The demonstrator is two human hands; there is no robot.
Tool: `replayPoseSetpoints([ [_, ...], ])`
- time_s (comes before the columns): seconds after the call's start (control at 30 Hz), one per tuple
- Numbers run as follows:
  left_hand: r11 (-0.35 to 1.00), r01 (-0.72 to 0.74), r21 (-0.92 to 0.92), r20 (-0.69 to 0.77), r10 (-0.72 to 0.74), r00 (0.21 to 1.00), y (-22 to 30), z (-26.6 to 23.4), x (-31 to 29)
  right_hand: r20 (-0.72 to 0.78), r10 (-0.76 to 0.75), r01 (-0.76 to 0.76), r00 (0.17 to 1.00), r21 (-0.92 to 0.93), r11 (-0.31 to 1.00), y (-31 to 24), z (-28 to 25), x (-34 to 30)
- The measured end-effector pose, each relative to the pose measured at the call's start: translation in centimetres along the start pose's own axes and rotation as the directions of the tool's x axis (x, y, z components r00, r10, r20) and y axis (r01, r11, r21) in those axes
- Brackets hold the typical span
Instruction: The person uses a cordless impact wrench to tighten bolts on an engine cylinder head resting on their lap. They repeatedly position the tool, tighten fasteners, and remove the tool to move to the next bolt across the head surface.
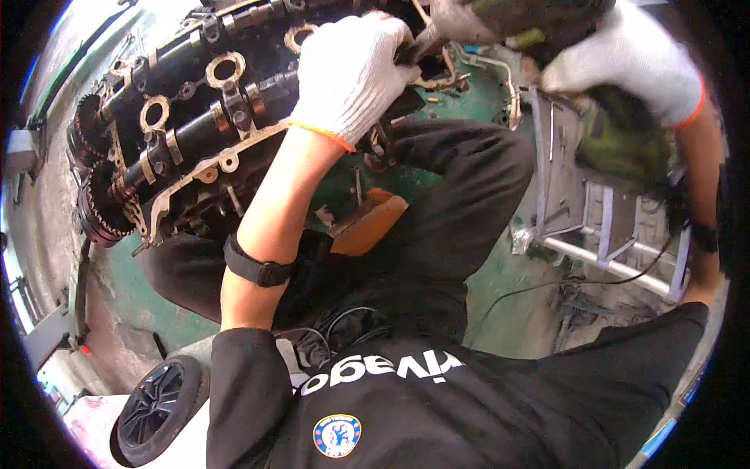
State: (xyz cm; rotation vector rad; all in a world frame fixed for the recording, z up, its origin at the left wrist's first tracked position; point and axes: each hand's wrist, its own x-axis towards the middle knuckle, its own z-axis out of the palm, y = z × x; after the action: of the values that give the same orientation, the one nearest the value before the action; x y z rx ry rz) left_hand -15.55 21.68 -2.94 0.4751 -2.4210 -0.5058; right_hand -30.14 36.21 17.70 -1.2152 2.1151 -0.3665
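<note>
A black spoked wheel point(160, 410) with a dark tyre leans at the lower left. Near it, a dark flat plate point(141, 342) lies on the green floor point(500, 270). An orange-brown block point(371, 224) sits near the middle; a pale metal frame point(609, 267) with crossbars stands at the right.

so my left arm point(262, 215) is slanting up and forward, with a black strap point(262, 270) hugging it below the elbow. the left hand point(351, 74) is wearing a white glove point(336, 90) with an orange cuff point(322, 135), its back is showing and the fingers are sitting curled toward the right, tips mostly hiding from view. the right arm point(697, 168) is running up the far right side, and the right hand point(629, 66), also gloved, is pointing inward, fingers wrapping into a grip.
</note>
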Motion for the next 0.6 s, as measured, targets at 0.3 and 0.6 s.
replayPoseSetpoints([
  [0.3, 1.0, -0.003, 0.027, 0.071, 0.001, 0.997, 0.5, -0.8, 0.0, 0.062, 0.037, -0.038, 0.997, 0.029, 0.999, 1.5, 0.4, 1.4],
  [0.6, 0.997, -0.024, 0.076, -0.01, 0.025, 1.0, 0.1, -0.3, -0.4, 0.087, 0.064, -0.067, 0.994, 0.03, 0.997, 1.6, -0.5, 2.5],
])
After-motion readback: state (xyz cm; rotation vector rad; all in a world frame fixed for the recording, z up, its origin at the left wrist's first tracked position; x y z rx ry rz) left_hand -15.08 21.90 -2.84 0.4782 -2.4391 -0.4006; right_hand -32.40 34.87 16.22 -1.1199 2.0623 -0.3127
